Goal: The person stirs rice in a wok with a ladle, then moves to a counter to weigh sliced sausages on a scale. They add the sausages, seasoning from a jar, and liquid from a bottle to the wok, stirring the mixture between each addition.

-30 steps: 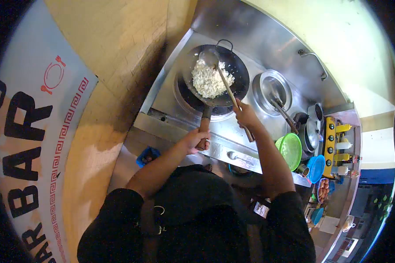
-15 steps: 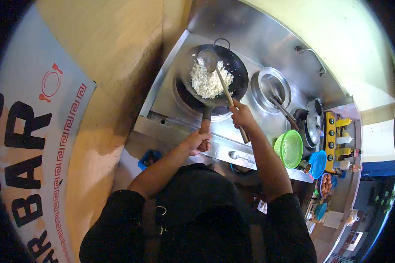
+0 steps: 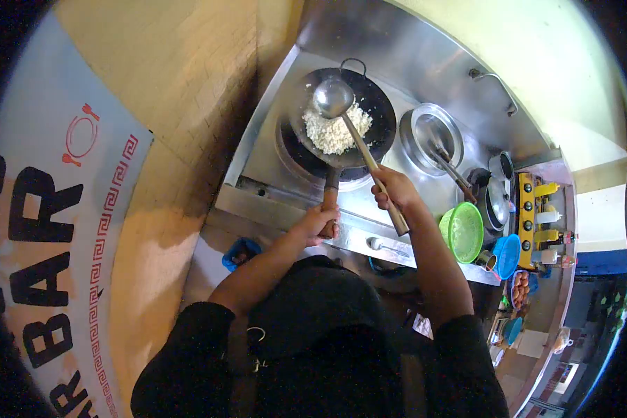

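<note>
A dark wok [image 3: 380,115] sits over the burner, with white rice [image 3: 333,136] heaped in its middle. My left hand [image 3: 320,224] is wrapped round the wok's wooden handle [image 3: 332,191]. In my right hand [image 3: 393,188] is the wooden shaft of a ladle [image 3: 334,97]. The ladle's round metal bowl overlaps the far side of the rice, and its shaft slants back towards me across the wok.
Right of the wok stands a metal basin [image 3: 432,138] with a long-handled utensil lying in it. Further right are a green basket [image 3: 462,232], a lidded pot [image 3: 496,203], a blue bowl [image 3: 506,256] and a yellow rack of bottles [image 3: 527,223]. A steel backsplash [image 3: 425,63] rises behind.
The ladle's bowl has turned, so its rounded metal surface now shows more brightly. My right hand has shifted slightly right and down along with the shaft. The left hand keeps its grip.
</note>
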`<state>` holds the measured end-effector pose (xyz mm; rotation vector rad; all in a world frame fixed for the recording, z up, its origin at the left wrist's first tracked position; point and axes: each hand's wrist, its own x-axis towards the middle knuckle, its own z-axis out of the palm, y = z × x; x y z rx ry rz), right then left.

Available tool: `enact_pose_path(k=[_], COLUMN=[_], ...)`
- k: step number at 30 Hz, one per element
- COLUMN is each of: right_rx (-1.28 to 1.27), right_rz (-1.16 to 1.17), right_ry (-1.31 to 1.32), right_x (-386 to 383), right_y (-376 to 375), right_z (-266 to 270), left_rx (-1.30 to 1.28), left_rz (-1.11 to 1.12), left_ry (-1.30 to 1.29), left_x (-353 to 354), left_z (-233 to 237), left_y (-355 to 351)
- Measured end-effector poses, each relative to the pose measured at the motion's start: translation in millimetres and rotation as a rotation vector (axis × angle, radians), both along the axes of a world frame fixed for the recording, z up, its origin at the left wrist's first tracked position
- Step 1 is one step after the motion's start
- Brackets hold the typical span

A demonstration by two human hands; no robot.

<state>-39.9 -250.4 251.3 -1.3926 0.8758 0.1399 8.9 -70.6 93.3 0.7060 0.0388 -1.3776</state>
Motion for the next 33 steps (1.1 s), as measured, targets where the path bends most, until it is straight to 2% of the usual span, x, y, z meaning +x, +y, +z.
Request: enact_pose_path(k=[2,3,4,6,8,9,10,12,14,16,17,20,21,22,24,26,27,28,30,32,33], right_rx=[0.29,0.181,0.27,-0.345,-0.454,-0.167,-0.171,0.075,0.105,0.034,-0.553,-0.576,-0.337,-0.335,0.004,0.081,-0.492,-1.069,-1.118,-1.207,-1.233], right_rz=[-0.058,-0.001,-0.072,0.086,0.047,-0.034,-0.034,-0.151,-0.125,-0.064,0.109,0.115,0.039,0.039,-0.076,-0.002,0.181,0.365,0.35,0.489,0.646], right_ry=[-0.019,0.031,-0.061,0.028,0.048,-0.012,-0.014,-0.023,-0.018,0.039,0.036,0.097,0.04,0.043,0.068,0.077,0.052,0.028,0.056,0.013,0.085], right_x=[-4.3,1.5,7.2,15.4,15.0,11.6,6.1,-3.2,-4.1,1.8,2.7,15.1,12.9,8.9,0.0,-4.7,-0.8,6.6,18.6,27.0,24.2], right_y=[-2.2,7.0,10.0,11.8,9.3,3.8,7.1,12.1,18.4,22.6,3.3,6.3,5.2,8.1,12.6,-2.6,-12.0,-13.6,-17.2,-18.2,-23.6], right_z=[-13.3,-16.2,-39.5,-55.1,-43.7,-39.4,-28.4,-9.5,-16.6,-37.4,-86.6,-39.2,-30.6,-17.9,2.2,-37.6,-65.7,-67.2,-54.5,-36.8,-36.1], left_rx=[0.029,0.037,0.024,0.011,-0.01,-0.018,0.001,0.023,0.062,0.041,0.013,-0.018,-0.017,-0.001,0.014,-0.044,-0.042,-0.016,0.014,0.006,0.008], left_rz=[0.0,-0.008,0.003,0.011,-0.016,-0.011,-0.018,-0.015,0.005,0.005,0.01,-0.019,-0.02,0.0,0.022,-0.004,-0.02,-0.013,-0.017,-0.016,-0.027], left_ry=[-0.031,-0.028,-0.024,-0.024,0.018,0.006,-0.006,-0.005,0.007,0.019,0.034,0.018,0.016,0.027,0.045,-0.008,-0.01,0.018,0.044,-0.004,0.001], left_x=[-1.4,-3.5,-3.4,-0.6,-0.1,5.3,3.2,0.4,-2.0,-1.1,-0.9,1.5,2.2,0.1,-2.3,-1.2,-1.6,-0.9,0.0,0.5,0.9], left_z=[-8.1,-7.4,-4.3,-5.5,-17.5,-12.5,-7.1,-4.0,-7.7,-7.6,-6.8,-14.3,-13.5,-14.3,-16.4,-20.3,-16.7,-10.7,-7.7,-15.6,-17.2], left_y=[-0.2,2.1,2.0,-3.1,-1.9,-4.6,-2.3,-2.7,-1.7,-1.3,-2.0,-3.2,-3.2,-2.9,-2.8,-3.3,-2.7,-2.8,-2.9,-3.8,-3.3])
